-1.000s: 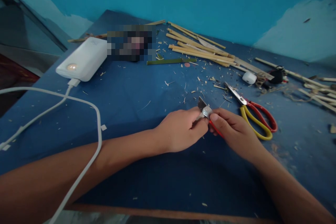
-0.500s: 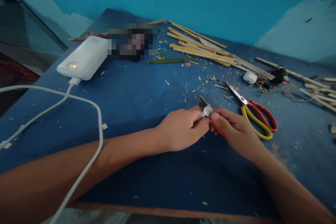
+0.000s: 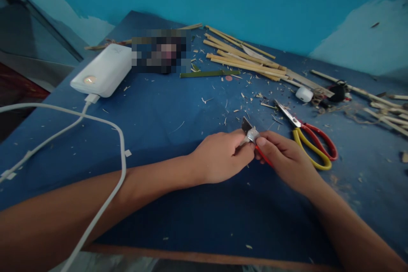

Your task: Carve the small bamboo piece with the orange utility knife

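Note:
Both of my hands meet over the blue table near its middle. My right hand is closed round a small utility knife with a red handle, thumb pressed on its metal head. The short blade sticks out up and to the left. My left hand is curled, its fingertips pinching at the knife's metal head from the left. What else its fingers hold, if anything, is hidden.
Scissors with red and yellow handles lie just right of my hands. Bamboo strips lie at the back, more at the far right. A white power bank with its cable sits at left. Shavings litter the cloth.

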Motion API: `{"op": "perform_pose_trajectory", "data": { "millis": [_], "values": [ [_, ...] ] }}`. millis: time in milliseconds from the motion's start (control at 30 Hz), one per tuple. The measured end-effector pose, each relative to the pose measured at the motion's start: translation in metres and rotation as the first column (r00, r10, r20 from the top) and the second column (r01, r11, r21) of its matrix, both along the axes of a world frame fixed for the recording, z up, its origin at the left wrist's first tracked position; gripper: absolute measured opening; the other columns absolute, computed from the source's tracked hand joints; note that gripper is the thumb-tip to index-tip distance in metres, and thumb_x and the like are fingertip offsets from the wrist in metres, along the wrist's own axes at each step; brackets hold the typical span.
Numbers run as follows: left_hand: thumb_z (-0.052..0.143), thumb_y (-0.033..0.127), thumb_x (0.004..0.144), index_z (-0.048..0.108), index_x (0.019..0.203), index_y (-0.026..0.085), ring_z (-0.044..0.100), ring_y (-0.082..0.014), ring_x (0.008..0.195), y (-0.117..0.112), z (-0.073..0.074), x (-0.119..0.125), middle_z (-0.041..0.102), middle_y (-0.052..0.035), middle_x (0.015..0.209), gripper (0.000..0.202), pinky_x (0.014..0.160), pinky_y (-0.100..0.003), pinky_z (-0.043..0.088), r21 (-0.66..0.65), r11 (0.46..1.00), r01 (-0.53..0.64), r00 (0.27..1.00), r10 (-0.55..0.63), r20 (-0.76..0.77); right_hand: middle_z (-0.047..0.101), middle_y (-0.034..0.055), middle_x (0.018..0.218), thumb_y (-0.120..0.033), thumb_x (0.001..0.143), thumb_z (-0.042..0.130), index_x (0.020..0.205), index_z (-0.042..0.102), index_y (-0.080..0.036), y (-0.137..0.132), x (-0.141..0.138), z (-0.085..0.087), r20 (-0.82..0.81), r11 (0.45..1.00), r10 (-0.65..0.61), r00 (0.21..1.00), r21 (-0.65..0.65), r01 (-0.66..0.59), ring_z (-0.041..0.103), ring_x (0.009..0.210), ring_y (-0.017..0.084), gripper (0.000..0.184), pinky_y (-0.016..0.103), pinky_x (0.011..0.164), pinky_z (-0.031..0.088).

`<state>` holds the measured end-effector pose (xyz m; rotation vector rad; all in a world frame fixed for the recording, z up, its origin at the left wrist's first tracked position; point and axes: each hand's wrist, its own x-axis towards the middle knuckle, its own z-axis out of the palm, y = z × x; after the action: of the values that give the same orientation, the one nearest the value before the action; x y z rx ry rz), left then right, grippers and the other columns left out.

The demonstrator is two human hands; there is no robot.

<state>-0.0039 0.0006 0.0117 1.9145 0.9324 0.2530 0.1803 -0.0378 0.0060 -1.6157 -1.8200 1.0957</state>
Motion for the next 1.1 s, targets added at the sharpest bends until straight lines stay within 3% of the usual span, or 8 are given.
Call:
{"op": "perform_pose_trajectory", "data": {
  "millis": [867, 1100],
  "values": [
    [0.033, 0.041, 0.090, 0.046, 0.068, 0.018, 0.046, -0.0099, 0.053, -0.0039, -0.0073, 0.0055, 0.050, 0.0030, 0.060, 0.034, 0.048, -0.025, 0.029, 0.117, 0.988, -0.096, 0.995, 0.098, -0.013, 0.053, -0.0006, 0.067, -0.042, 0.094, 0.040, 0.077, 0.055, -0.020, 0.0003, -0.0001, -0.0005, -0.013, 1.000, 0.016, 1.000, 0.017, -0.016, 0.050, 0.061, 0.013, 0.031, 0.027, 0.057, 0.038],
    [0.032, 0.043, 0.090, 0.046, 0.070, 0.019, 0.046, -0.0103, 0.055, -0.0012, -0.0087, 0.0023, 0.050, 0.0031, 0.062, 0.034, 0.049, -0.025, 0.028, 0.095, 0.994, -0.046, 0.999, 0.046, 0.007, 0.054, -0.0004, 0.067, -0.042, 0.094, 0.040, 0.078, 0.055, -0.020, 0.0006, -0.0002, -0.0001, -0.009, 1.000, 0.020, 1.000, 0.017, -0.020, 0.050, 0.061, 0.013, 0.031, 0.027, 0.057, 0.038]
  ]
}}
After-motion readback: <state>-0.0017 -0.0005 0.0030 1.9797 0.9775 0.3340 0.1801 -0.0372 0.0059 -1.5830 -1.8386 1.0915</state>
